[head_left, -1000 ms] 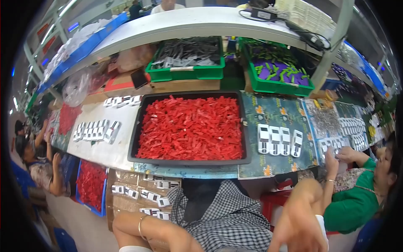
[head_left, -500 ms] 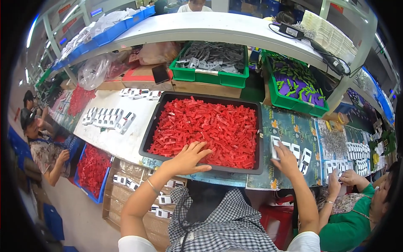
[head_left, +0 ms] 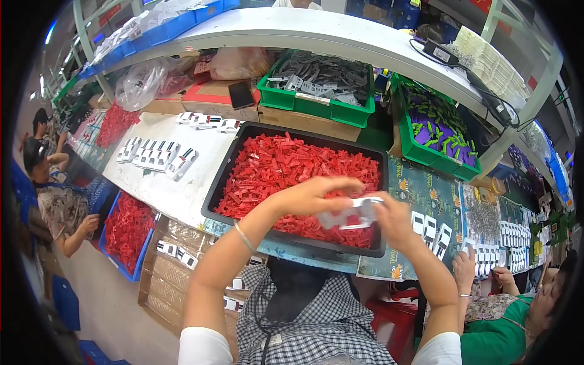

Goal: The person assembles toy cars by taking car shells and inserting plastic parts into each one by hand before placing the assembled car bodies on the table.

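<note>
Above the black tray's (head_left: 214, 190) near rim: white part (head_left: 351, 214), long axis left-right, gripped at both ends. Left hand (head_left: 310, 196) pinches its left end; right hand (head_left: 392, 222) clasps its right end, equally close. Red parts (head_left: 286, 173) fill the tray beneath.

Under both hands, left hand (head_left: 307, 196) and right hand (head_left: 392, 220), raised together over the surface (head_left: 182, 194) with a small part (head_left: 350, 213) between them: a tray (head_left: 226, 176) full of loose pieces (head_left: 286, 170). Behind the tray, beyond the hands: two bins (head_left: 316, 106) side by side, the further-right bin (head_left: 426, 149) tilted. Left of the hands, on the surface: rows of small parts (head_left: 155, 155). Right of the hands, on a mat (head_left: 426, 194): more small parts in rows (head_left: 429, 228). Far left, below the surface: a crate of pieces (head_left: 125, 228). Lower right: a co-worker's hand (head_left: 465, 261) at the surface edge. Above everything: a shelf (head_left: 316, 30).
</note>
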{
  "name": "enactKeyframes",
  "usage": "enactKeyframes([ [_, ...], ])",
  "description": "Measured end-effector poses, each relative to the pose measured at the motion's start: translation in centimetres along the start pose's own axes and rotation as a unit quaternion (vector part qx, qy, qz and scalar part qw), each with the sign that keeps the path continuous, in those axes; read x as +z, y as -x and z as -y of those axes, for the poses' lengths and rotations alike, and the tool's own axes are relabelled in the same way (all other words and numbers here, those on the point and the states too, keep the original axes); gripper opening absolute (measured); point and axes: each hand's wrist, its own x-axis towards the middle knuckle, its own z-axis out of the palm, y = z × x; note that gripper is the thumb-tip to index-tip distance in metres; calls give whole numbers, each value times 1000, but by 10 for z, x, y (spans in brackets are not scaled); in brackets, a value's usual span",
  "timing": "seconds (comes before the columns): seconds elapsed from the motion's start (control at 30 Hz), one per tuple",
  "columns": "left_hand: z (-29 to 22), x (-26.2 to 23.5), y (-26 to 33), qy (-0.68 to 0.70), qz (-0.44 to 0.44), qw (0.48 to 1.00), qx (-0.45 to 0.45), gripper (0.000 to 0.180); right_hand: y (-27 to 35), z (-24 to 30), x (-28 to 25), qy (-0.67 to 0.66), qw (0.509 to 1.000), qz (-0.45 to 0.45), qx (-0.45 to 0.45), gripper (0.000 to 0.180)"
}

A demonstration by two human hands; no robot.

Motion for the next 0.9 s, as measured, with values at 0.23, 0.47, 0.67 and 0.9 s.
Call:
enactKeyframes([
  [0.23, 74, -19, 9, 314, -107, 937, -113, 56, -50, -9, 45, -148, 988, -25, 24, 32],
  [0.47, 80, -18, 9, 387, -165, 901, -106, 51, -60, -41, 83, -141, 984, -106, 17, 47],
  [0.67, 97, -27, 5, 460, -340, 817, -71, 50, -81, -21, 102, 12, 993, -40, -108, 12],
  [0.9, 116, -38, 12, 493, -415, 765, 10, 56, -76, -6, 137, 113, 989, 9, -94, 23],
])
